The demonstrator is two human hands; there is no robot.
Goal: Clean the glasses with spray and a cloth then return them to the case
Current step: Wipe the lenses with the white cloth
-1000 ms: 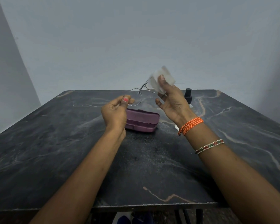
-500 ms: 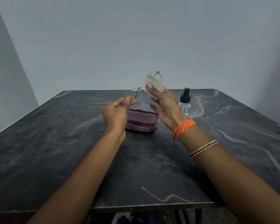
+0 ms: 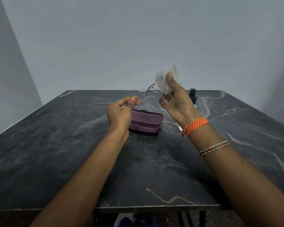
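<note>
Thin wire-rimmed glasses [image 3: 145, 95] are held up above the table. My left hand [image 3: 120, 112] pinches the rim of the left lens between thumb and fingers. My right hand [image 3: 177, 102] presses a white cloth [image 3: 168, 79] around the right lens, thumb on top of the cloth. A closed purple glasses case [image 3: 146, 122] lies on the table just behind my left hand. The spray bottle [image 3: 192, 96] with a black cap stands behind my right hand, mostly hidden by it.
The dark marble table [image 3: 56, 153] reaches to a plain wall at the back. Its front edge runs below my forearms. Chair or table legs and a blue object show under the front edge.
My right hand has moved up and to the right with the cloth on the right lens, now covering the spray bottle again. The glasses have tilted. My left hand stays put.
</note>
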